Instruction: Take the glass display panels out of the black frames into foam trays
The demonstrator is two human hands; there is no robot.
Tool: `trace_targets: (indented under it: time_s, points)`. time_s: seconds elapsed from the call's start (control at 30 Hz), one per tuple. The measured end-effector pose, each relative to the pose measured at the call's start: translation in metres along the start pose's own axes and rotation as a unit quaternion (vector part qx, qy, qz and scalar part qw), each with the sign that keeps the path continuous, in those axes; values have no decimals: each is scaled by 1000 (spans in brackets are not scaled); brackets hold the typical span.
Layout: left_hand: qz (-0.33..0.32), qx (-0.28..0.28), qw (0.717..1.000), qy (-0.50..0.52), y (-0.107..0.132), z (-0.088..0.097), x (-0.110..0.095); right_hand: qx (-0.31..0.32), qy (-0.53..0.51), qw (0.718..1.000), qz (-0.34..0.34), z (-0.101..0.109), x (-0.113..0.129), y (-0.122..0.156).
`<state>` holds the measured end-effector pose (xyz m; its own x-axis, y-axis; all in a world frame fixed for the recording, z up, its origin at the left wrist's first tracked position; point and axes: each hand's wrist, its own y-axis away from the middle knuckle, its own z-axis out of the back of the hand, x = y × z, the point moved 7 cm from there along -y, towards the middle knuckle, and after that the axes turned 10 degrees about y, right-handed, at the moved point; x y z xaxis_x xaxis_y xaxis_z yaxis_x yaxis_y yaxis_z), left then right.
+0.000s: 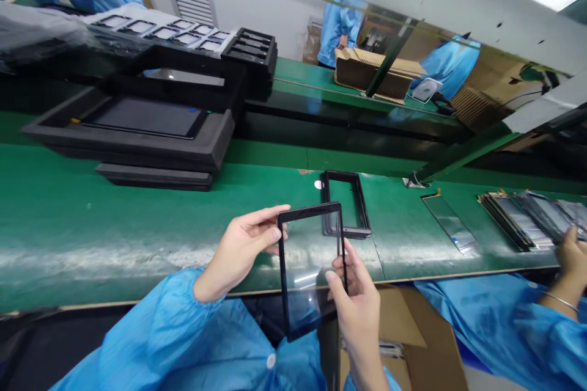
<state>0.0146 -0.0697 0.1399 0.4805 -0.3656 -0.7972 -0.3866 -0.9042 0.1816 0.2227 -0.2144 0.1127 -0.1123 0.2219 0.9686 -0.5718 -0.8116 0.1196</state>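
Observation:
Both of my hands hold a clear glass panel with a black border upright over the front edge of the green bench. My left hand pinches its upper left edge with thumb and fingers. My right hand grips its right edge lower down. Just beyond the panel, a small stack of black rectangular frames lies flat on the green surface. Blue sleeves cover both of my arms.
Black foam trays holding dark screens are stacked at the left. A loose glass strip and a fanned pile of panels lie to the right, where a co-worker's hand reaches. A cardboard box sits below the bench.

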Motion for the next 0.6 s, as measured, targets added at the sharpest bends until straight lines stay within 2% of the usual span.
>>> trace_targets:
  time_s: [0.3,0.37,0.5,0.53,0.6]
  points:
    - [-5,-15,1000,-24,-2,1,5,-23,26,999,7,0,-5,2]
    - [1,-22,999,-39,-2,1,5,-18,62,997,36,1,-4,2]
    - [7,-14,995,-96,2,-1,1,-88,154,970,165,14,21,-3]
    - [5,-7,993,-114,3,-3,-1,-89,140,971,175,17,28,-7]
    - [-5,4,990,-143,7,-6,-6,-38,72,987,142,16,35,-19]
